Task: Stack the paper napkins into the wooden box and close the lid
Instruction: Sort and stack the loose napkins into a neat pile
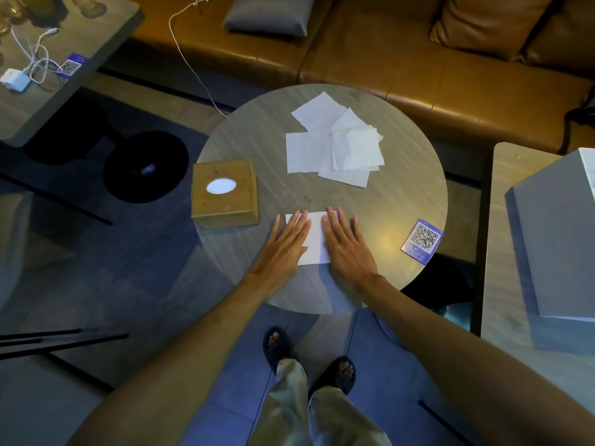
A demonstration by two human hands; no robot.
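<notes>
Café or lounge seating area: tan leather bench sofa [386, 59] with cushions along the far side; round wooden table [257, 130] centre, further tables left and right; QR-code cards [421, 241] on tabletops; tiled floor.

wooden box [224, 192] on round table [264, 130] left; loose napkins [335, 146] behind centre; one napkin [314, 239] at near edge; qr card [422, 241] right.

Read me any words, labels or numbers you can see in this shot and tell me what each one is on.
No text here can be read as words.
QR card on the round table: a QR code with small print around it, too small to read.
Second QR card on the far left table: the same, too blurred.
Wooden box and napkins: no print visible.
</notes>
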